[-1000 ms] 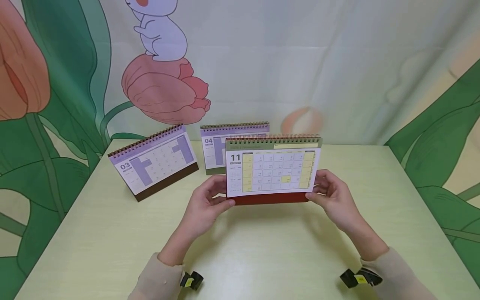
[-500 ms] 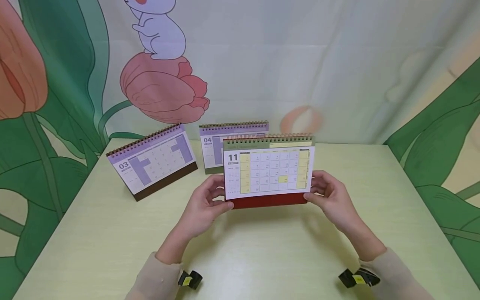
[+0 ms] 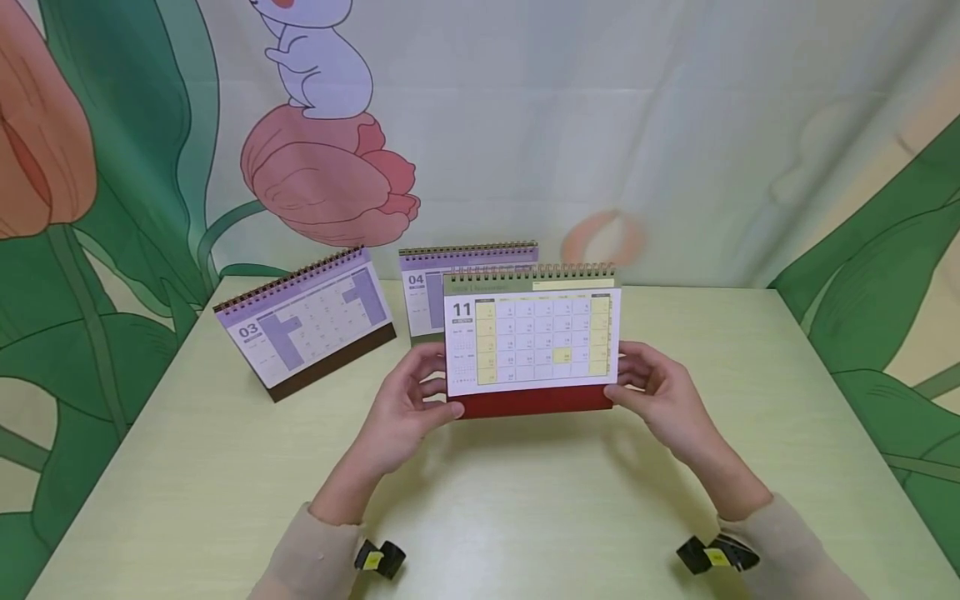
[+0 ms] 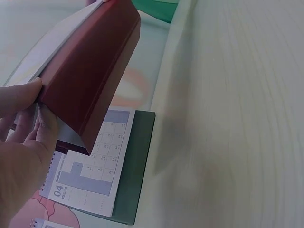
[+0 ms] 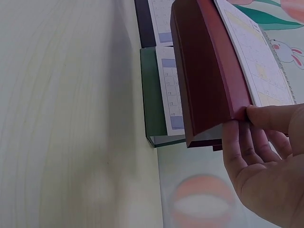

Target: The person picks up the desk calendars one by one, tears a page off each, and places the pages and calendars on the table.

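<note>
Both hands held the red-based desk calendar, the one open at the page marked 11, by its two short ends. The left hand had a narrow grip on the calendar's left end: the thumb lay on the front edge by the page, and the other fingers curled round behind the red base, so the hand was closed on it rather than spread. The right hand mirrored this at the right end, with the thumb pressed on the red corner just below the white page and the remaining fingers folded behind. In the two wrist views the calendar's red underside showed clear of the pale yellow surface with a shadow beneath it, so it seemed to be held just above the surface, upright with its page facing the person; whether its lower edge touched at any point could not be told. Both forearms reached forward from the near edge, wrists angled inward toward each other, palms facing across the calendar. The calendar sat at the middle of the surface, just in front of the green-based calendar open at 04, which it partly hid. A brown-based calendar open at 03 stood to the left, apart from both.
</note>
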`<control>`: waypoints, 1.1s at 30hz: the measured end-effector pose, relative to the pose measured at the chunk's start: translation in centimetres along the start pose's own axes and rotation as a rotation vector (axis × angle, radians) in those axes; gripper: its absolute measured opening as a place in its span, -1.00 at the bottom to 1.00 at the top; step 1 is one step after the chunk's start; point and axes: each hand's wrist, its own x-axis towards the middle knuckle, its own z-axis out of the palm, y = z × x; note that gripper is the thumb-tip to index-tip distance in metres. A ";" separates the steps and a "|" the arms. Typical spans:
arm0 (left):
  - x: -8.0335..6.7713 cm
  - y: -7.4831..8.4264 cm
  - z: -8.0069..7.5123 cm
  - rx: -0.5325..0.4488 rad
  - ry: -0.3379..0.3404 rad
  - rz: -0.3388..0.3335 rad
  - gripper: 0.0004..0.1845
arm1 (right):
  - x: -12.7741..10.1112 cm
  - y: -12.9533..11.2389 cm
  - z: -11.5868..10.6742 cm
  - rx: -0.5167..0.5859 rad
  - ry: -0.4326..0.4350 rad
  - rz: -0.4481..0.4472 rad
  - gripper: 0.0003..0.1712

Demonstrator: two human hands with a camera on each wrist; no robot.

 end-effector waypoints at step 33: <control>0.2 -0.7 0.7 -0.078 0.037 -0.093 -0.28 | 0.0 -1.7 2.9 -0.507 0.345 -0.602 -0.12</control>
